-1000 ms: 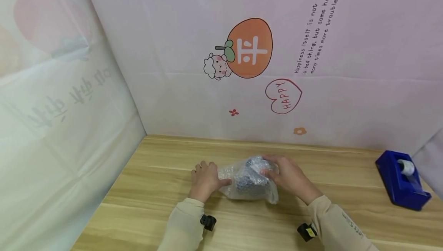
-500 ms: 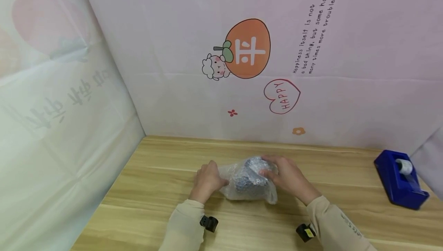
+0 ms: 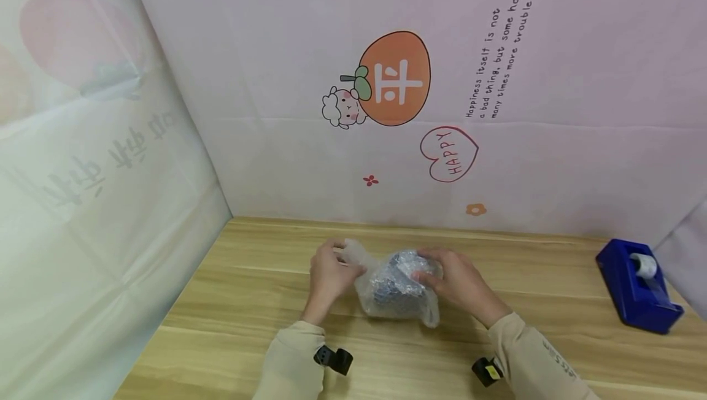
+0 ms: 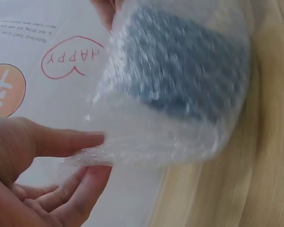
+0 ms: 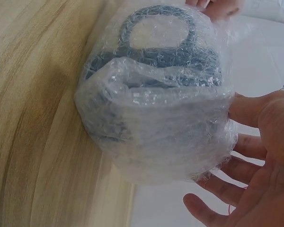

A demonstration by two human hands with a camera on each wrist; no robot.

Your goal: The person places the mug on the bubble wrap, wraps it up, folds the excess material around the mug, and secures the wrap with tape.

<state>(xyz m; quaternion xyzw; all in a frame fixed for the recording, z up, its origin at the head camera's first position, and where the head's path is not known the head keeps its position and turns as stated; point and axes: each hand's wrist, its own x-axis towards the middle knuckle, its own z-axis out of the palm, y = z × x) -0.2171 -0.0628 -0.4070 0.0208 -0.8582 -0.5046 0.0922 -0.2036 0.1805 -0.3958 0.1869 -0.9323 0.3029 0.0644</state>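
A blue mug (image 5: 156, 56) lies on its side inside bubble wrap (image 5: 151, 142); its loop handle shows through the plastic in the right wrist view. My left hand (image 3: 328, 276) pinches the loose end of the wrap (image 3: 360, 257) between thumb and fingers, lifting it off the table at the bundle's left. On the other side, my right hand (image 3: 463, 280) holds the wrapped bundle (image 3: 400, 299) with its thumb on the near face and fingers over the far edge. Close up in the left wrist view, the pinched wrap forms a flat flap beside the mug's base.
A blue tape dispenser (image 3: 641, 292) with a white roll stands at the right side of the wooden table (image 3: 243, 302). A printed white cloth (image 3: 287, 161) hangs behind the table, and another sheet (image 3: 110, 203) covers the left side.
My left hand has gone from resting on the flat wrap end to pinching it and raising it up toward the mug. The right hand has kept its hold on the bundle.
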